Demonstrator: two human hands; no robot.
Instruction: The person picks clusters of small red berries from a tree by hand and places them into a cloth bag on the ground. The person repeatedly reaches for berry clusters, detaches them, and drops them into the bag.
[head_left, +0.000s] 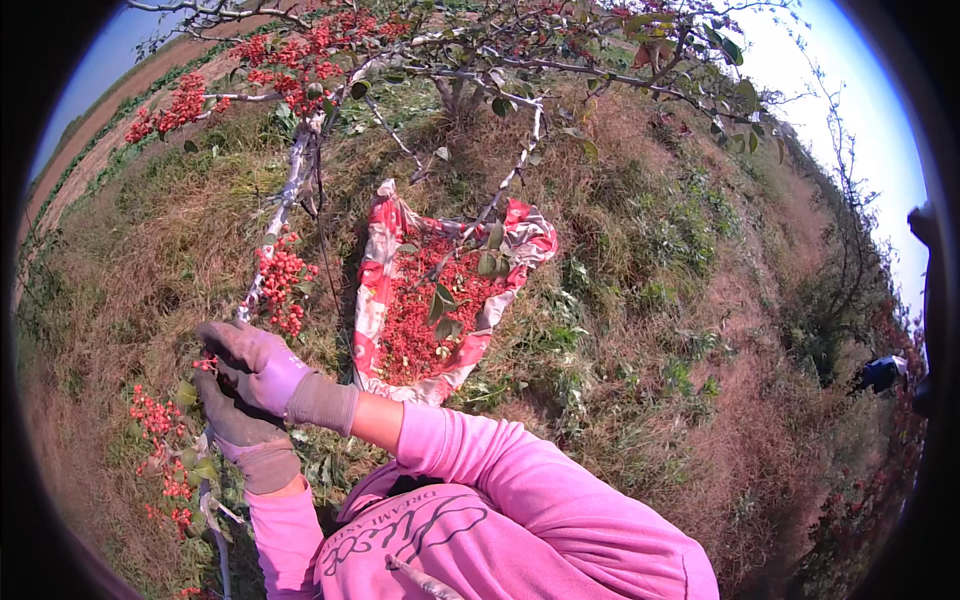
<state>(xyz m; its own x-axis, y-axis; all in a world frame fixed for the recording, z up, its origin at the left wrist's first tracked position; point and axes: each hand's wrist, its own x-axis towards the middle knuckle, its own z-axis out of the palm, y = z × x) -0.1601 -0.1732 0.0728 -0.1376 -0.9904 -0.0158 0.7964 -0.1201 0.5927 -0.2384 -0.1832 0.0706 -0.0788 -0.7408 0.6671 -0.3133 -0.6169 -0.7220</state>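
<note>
Both my hands wear purple work gloves with dirty dark palms and meet at a pale branch on the left. My right hand (262, 367) lies over the branch, its fingers bent toward a small red berry cluster (205, 362). Just below it is my left hand (238, 420), close against the same cluster. Whether either hand grips the berries or the stem is hidden. A fuller bunch of red berries (283, 285) hangs above the hands, and more berry clusters (157, 416) with green leaves hang below left. A red-and-white cloth sack (373, 300) full of picked red berries (420, 322) stands open on the grass.
A thorny branch (517, 169) reaches down over the cloth sack. Upper branches bear dense red berries (300, 60). Dry grass and green weeds (675, 375) cover the ground. A dark and white object (881, 373) lies at the far right.
</note>
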